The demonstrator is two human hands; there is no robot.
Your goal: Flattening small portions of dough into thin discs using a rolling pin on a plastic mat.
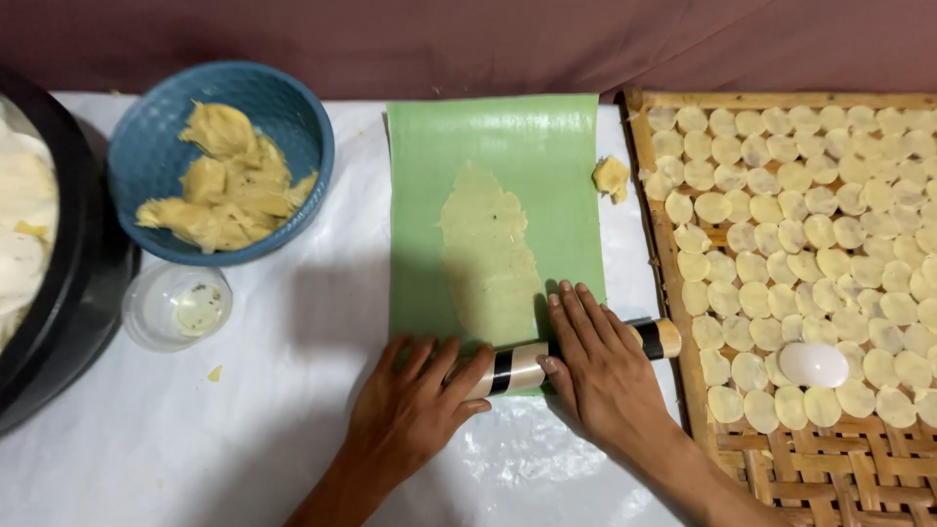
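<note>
Both hands lie flat and open on a taped roller (576,356), clamped on nothing: the left hand (415,410) presses its left end, the right hand (595,376) its middle, so weight spreads evenly. Just beyond the fingers, a thin dough sheet (488,254) lies on a green mat (547,146). Right of the right hand, a woven tray (742,459) holds cut rounds. The hands hide much of the roller; a dark pot (59,293) far left is cut off.
</note>
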